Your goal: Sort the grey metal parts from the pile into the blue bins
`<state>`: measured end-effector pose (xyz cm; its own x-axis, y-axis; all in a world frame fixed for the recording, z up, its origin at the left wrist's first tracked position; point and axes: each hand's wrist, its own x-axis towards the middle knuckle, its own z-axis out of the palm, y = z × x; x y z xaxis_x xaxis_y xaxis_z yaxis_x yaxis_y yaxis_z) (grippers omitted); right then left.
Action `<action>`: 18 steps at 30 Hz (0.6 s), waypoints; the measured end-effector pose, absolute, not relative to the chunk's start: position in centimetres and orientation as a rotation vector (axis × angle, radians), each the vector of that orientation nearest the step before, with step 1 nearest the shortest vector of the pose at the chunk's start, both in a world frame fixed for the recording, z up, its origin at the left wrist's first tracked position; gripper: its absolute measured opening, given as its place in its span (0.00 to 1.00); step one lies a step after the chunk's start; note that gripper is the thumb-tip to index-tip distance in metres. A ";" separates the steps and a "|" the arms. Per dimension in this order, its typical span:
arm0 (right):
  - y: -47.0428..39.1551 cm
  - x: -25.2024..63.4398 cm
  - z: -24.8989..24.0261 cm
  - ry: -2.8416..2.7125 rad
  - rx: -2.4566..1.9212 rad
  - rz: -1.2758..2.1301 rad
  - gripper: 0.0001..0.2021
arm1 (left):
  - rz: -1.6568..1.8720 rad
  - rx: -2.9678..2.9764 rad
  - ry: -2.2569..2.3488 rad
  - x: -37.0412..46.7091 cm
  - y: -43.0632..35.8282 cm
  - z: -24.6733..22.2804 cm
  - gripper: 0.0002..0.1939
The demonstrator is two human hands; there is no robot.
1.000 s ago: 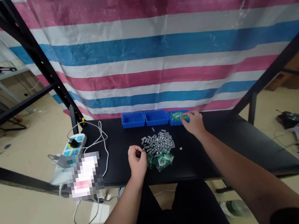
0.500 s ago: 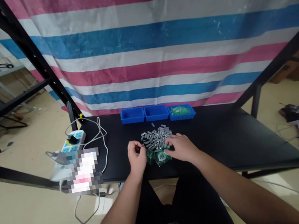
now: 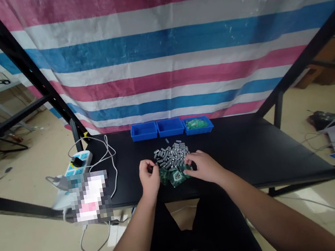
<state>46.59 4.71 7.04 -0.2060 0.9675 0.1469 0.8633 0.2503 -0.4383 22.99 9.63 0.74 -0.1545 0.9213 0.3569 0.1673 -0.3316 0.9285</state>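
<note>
"Two readings required at my remote station: left, then right."

"Left hand [image 3: 150, 179]: fingers curled, thumb near index; I cannot tell whether anything is pinched. Right hand [image 3: 205, 167]: thumb and index narrowly parted at the edge of the green packets [image 3: 177, 178]; I cannot confirm a grip."

"Location of packets?"

"Between both sets of fingertips, on the black tabletop [image 3: 238, 148]. Grey metal pieces [image 3: 172, 155] lie heaped just beyond them. Farther out, past the right fingers, one blue tray [image 3: 199, 130] holds more green packets. A second blue tray [image 3: 171, 132] adjoins it; a third blue tray [image 3: 145, 137] stands straight beyond the left fingertips."

"Handling notes?"

"I judge the packets light, pliable and slippery: take hold at a free edge, thumb opposing index. I rate the metal pieces small, rigid and smooth: grasp across the sides, using fingertips only."
</note>
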 end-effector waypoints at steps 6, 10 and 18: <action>4.6 45.9 7.1 -2.289 -1.739 0.388 0.13 | 1.547 1.496 1.276 23.1 9.6 0.8 0.06; 5.0 45.6 6.6 -2.281 -1.762 0.381 0.14 | 1.545 1.497 1.283 23.1 9.5 0.9 0.06; 5.5 47.2 8.7 -2.023 -1.513 0.633 0.05 | 1.542 1.504 1.278 23.0 9.5 0.8 0.05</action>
<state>47.17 5.51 8.73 -0.2314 0.9634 0.1352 0.7147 0.2626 -0.6482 23.03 9.51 0.85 -0.1538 0.9188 0.3635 0.1866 -0.3343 0.9238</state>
